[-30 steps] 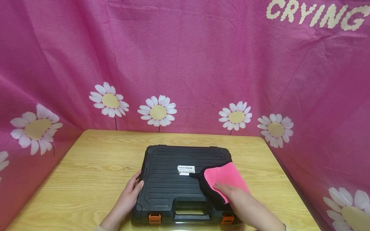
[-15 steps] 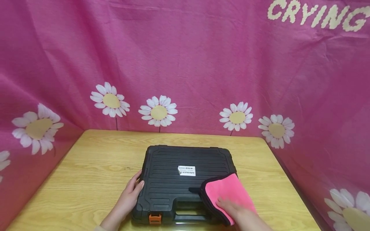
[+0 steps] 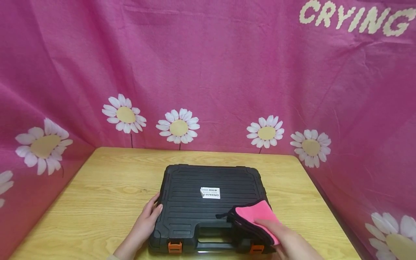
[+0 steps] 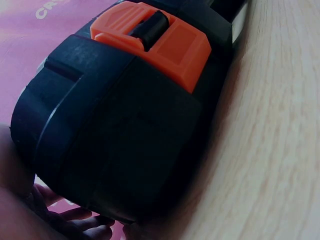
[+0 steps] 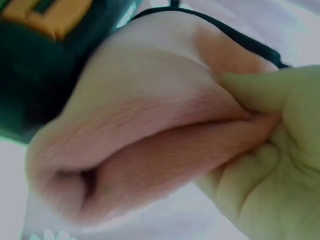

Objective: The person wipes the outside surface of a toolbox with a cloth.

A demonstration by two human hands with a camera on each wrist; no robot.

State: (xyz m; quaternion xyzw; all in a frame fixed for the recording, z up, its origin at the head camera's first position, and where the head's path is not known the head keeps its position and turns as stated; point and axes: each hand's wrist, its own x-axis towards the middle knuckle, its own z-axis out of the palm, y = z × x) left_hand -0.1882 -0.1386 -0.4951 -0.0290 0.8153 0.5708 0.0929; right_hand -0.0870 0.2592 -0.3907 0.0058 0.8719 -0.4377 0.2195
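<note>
A black plastic tool case (image 3: 182,195) lies flat on the table, its handle and orange latches toward me. My left hand (image 3: 146,216) rests against its left side, thumb at the top edge. In the left wrist view, the fingers (image 4: 85,222) touch the far side of the case, near an orange latch (image 4: 155,40). My right hand (image 3: 289,236) pinches a folded pink cloth (image 3: 256,213) with black edging over the near right corner of the case. The right wrist view shows the thumb (image 5: 260,90) on top of the cloth fold and the other fingers beneath.
The case lies on a light wooden table (image 3: 113,180). Pink fabric (image 3: 208,72) with printed daisies hangs behind it and at both sides. A white label (image 3: 210,193) is stuck on the lid, and the case's handle opening (image 3: 214,233) faces the near edge.
My right hand has drawn the cloth back toward me, and it now bunches at the case's near right corner. The right latch, covered half a second ago, shows again. My left hand stays put.
</note>
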